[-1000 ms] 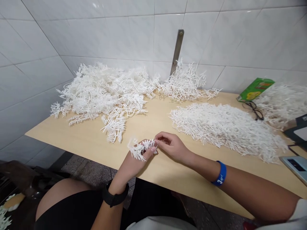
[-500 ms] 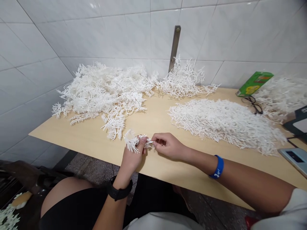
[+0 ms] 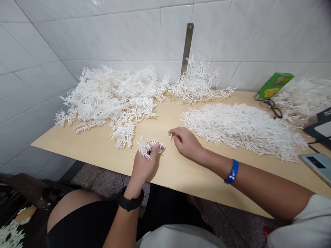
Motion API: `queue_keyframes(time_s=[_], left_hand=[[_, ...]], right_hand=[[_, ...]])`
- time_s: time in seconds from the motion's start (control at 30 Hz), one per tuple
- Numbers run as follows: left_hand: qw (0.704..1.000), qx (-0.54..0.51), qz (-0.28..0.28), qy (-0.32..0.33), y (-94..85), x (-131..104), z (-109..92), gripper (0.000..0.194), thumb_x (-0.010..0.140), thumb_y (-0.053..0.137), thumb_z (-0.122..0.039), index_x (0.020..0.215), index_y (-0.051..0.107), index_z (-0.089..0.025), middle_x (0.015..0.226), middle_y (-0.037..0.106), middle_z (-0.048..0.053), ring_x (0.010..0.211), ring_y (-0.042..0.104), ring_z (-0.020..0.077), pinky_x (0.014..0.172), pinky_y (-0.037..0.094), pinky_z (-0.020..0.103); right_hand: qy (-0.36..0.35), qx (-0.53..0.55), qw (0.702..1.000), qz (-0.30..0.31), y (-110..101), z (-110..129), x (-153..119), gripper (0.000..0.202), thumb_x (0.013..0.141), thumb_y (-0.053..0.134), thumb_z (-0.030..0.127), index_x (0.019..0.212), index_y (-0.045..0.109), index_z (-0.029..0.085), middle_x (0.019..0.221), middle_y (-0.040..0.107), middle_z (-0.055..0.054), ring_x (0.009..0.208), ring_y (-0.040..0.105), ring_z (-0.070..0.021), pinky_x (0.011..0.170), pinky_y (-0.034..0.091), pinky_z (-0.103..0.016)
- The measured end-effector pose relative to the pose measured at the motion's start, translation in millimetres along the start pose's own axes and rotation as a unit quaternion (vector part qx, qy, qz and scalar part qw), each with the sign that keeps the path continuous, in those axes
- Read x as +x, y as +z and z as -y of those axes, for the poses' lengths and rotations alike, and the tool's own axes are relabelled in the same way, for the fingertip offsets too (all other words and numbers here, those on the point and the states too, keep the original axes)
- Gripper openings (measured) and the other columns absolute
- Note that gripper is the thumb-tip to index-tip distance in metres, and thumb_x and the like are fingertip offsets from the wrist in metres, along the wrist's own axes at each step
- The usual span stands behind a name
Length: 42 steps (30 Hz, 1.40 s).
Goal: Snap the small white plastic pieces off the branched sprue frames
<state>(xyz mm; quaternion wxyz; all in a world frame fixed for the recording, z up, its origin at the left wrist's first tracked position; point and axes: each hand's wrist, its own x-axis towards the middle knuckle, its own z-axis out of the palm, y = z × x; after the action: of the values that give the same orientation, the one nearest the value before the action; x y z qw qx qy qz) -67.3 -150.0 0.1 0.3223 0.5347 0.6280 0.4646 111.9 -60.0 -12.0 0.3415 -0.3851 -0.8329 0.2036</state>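
Note:
Over the front half of the table, my left hand is closed around a white plastic sprig, its feathery ends poking out past the thumb on both sides. To the right and a little farther back, my right hand is pinched, palm down. A thin pale bit, apparently a small piece of sprig, shows at its fingertips. Just beyond my right hand lies a long pile of small white pieces. A larger heap of white branching sprigs spreads over the back left of the table.
Bare stems are heaped by a metal bracket on the tiled wall. On the right are a green box, black-framed glasses, another white pile and a pale device. The wooden table ends close to my body.
My right hand has drawn away from the sprig in my left hand, moving right and toward the back. My left hand still holds the sprig in nearly the same place.

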Motion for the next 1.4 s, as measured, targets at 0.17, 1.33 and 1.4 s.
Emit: queue_keyframes(time_s=[0.17, 1.33, 1.4], left_hand=[[0.999, -0.006, 0.028, 0.026, -1.7, -2, -1, 0.031, 0.092, 0.053, -0.041, 0.091, 0.072, -0.016, 0.092, 0.075, 0.010, 0.093, 0.069, 0.0239, 0.087, 0.050, 0.034], [0.983, -0.071, -0.155, -0.066, 10.1, -1, -2, 0.034, 0.092, 0.050, -0.043, 0.080, 0.066, -0.016, 0.078, 0.074, 0.009, 0.067, 0.068, 0.0190, 0.068, 0.052, 0.030], [0.994, -0.043, -0.098, -0.029, 10.2, -5, -3, 0.031, 0.091, 0.054, -0.041, 0.085, 0.071, -0.016, 0.090, 0.076, 0.011, 0.086, 0.071, 0.0229, 0.078, 0.052, 0.031]], right_hand=[[-0.086, 0.045, 0.995, -0.016, 0, 11, -8, 0.022, 0.093, 0.048, 0.016, 0.110, 0.062, 0.019, 0.103, 0.068, -0.010, 0.095, 0.062, -0.0224, 0.086, 0.049, -0.038], [-0.133, 0.111, 0.982, 0.078, -9, 31, -24, 0.017, 0.087, 0.047, 0.018, 0.071, 0.046, 0.021, 0.066, 0.049, -0.001, 0.061, 0.045, -0.0150, 0.061, 0.037, -0.029], [-0.091, 0.089, 0.990, 0.066, -5, 24, -18, 0.012, 0.092, 0.046, 0.018, 0.084, 0.056, 0.019, 0.078, 0.058, -0.004, 0.072, 0.053, -0.0175, 0.068, 0.042, -0.031]])
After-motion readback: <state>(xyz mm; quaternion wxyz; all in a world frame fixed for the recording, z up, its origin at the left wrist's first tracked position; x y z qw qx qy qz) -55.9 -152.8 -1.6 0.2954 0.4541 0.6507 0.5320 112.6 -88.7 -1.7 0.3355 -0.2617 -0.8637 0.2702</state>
